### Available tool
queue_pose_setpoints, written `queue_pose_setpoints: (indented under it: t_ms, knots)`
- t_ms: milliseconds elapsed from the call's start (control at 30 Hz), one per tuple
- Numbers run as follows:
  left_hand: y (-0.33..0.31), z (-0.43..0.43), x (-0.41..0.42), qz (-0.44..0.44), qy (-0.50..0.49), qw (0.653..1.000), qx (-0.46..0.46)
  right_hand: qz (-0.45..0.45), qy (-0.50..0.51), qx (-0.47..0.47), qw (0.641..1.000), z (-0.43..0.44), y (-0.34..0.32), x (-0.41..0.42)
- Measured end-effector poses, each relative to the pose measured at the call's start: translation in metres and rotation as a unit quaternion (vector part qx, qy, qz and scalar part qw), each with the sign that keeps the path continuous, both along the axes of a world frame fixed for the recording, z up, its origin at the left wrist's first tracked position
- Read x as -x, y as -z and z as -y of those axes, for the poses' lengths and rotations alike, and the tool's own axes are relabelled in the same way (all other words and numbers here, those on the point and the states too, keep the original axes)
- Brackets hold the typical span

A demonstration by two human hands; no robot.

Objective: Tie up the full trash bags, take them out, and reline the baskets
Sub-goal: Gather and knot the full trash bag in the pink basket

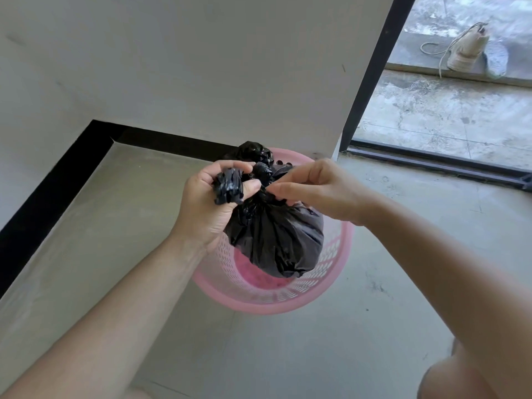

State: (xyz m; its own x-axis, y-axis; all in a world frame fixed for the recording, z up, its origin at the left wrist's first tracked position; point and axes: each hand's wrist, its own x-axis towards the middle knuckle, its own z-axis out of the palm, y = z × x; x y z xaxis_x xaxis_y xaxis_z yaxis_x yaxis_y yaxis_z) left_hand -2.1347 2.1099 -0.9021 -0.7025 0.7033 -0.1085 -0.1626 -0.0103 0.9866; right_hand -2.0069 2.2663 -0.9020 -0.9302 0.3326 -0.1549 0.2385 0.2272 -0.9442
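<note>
The person bends over a pink basket (335, 254) that stands on the grey floor (115, 231), in the corner close to the white wall (201, 67). A black trash bag (276, 240) sits over the mouth of this basket. Its round, full body covers most of the opening, and on the near side the perforated pink wall and a part of the bottom can be seen. Whether the bag touches the bottom of the basket, I cannot tell.

Both hands are at the neck of the bag, close together. The left hand (210, 203) has its fingers curled round a twisted tail of the black plastic, which comes out between the fingers, and the thumb presses on it from above. The right hand (313, 191) pinches the plastic at the knot with the thumb and the first finger; its other fingers are bent loosely beside them. A second crumpled piece of the bag stands up behind the hands.

A black skirting (57, 180) runs along the foot of the wall. To the right there is a black door frame (374, 70), and beyond it, on rough concrete outside, lies a pale shoe (466, 50) with loose laces. At the bottom right corner a bare knee (460, 378) of the person shows.
</note>
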Motion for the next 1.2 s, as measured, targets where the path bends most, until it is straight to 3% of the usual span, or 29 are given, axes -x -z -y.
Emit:
queue_pose_setpoints:
  t_ms: [200,333,400,533,667,833,933,1000,1100,1200]
  knots:
    - [0.006,0.002,0.003,-0.091,0.016,0.996,-0.011,-0.011,0.065,0.046,0.997,0.004,0.006,0.005]
    - [0.007,0.004,0.009,-0.106,0.048,0.993,-0.027,-0.038,0.062,-0.018,0.997,0.002,0.008,0.007]
    - [0.005,0.004,0.012,-0.073,0.054,0.995,-0.042,-0.046,0.084,-0.077,0.992,-0.001,0.009,0.007]
    - [0.007,-0.002,0.013,-0.012,-0.001,0.999,-0.045,-0.057,0.077,-0.257,0.961,-0.006,0.013,0.007]
    - [0.016,-0.004,0.021,0.001,-0.096,0.995,0.016,0.007,0.009,-0.394,0.919,-0.015,0.027,-0.003]
    - [0.021,-0.004,0.026,-0.038,-0.119,0.988,0.090,0.020,0.011,-0.447,0.894,-0.027,0.030,-0.008]
    - [0.017,-0.002,0.028,-0.119,-0.102,0.977,0.142,0.016,0.014,-0.420,0.907,-0.026,0.032,-0.008]
    - [0.015,0.002,0.029,-0.268,-0.133,0.940,0.164,-0.002,0.018,-0.392,0.920,-0.024,0.035,-0.008]
    - [0.009,0.005,0.018,-0.519,-0.183,0.821,0.149,-0.026,0.017,-0.375,0.926,-0.020,0.044,-0.003]
    - [0.022,0.004,0.006,-0.633,-0.062,0.733,0.242,-0.076,0.023,-0.356,0.931,-0.015,0.057,0.007]
